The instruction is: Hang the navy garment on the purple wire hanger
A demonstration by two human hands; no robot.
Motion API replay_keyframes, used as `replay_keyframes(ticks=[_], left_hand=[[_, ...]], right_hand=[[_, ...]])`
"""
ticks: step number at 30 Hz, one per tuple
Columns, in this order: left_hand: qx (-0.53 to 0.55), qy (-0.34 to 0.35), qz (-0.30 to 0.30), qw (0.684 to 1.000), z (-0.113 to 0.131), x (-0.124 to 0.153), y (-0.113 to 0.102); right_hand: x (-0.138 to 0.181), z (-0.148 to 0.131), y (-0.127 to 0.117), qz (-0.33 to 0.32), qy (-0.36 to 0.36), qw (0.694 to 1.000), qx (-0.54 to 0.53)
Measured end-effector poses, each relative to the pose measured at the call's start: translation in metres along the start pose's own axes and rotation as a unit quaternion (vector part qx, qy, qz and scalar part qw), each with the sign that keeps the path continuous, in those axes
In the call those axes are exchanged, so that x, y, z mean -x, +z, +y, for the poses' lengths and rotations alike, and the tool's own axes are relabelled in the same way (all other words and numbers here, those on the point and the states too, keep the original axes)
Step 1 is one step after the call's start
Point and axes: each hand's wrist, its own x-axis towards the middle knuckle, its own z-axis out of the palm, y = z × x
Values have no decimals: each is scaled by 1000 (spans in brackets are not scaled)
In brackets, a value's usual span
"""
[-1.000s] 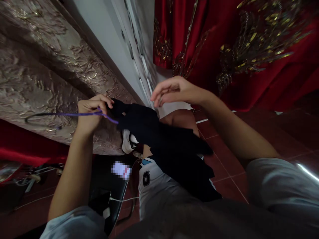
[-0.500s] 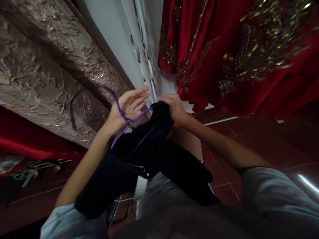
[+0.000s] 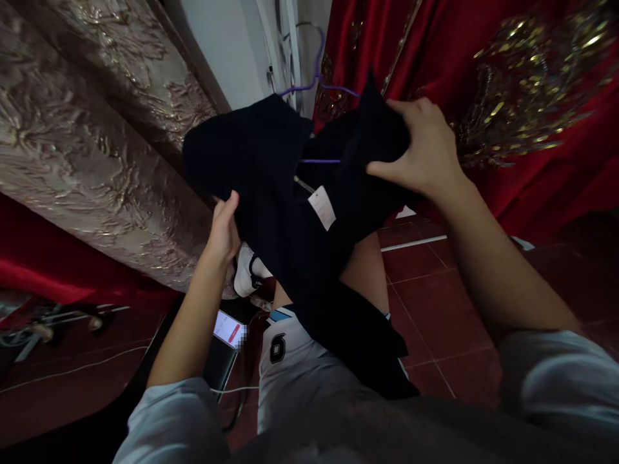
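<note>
Head view: right hand [image 3: 425, 151] grips dark garment [image 3: 290, 193], seemingly on hanger [image 3: 316, 84]; left hand [image 3: 225, 225] clutches it.

This looks like a clothing or costume shop — or a tailor's room; red satin garments [image 3: 532, 129] with gold sequin embroidery hang at the right, and a gold brocade cloth [image 3: 87, 148] drapes at the left; a dark garment [image 3: 271, 187] carries a white tag [image 3: 322, 207] and sits on a purple hanger [image 3: 314, 84]; the floor [image 3: 435, 303] is dark red tile — a white wall [image 3: 227, 45] behind.
</note>
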Motion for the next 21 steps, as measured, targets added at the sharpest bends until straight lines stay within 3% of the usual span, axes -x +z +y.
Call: replay_keyframes(ticks=[4, 9, 14, 18, 21], left_hand=[[-1, 15, 71, 997, -6, -7, -4], [-32, -2, 144, 989, -10, 3, -19], [-42, -17, 179, 983, -9, 9, -12], [-49, 8, 176, 983, -2, 6, -5], [-64, 17, 169, 983, -3, 11, -7]], right_hand=[[-17, -37, -14, -27, -13, 999, 35], [-8, -77, -28, -76, 46, 985, 150], [-7, -80, -20, -60, 92, 987, 117], [-5, -77, -17, -23, 49, 993, 100], [3, -79, -25, -40, -7, 992, 121]])
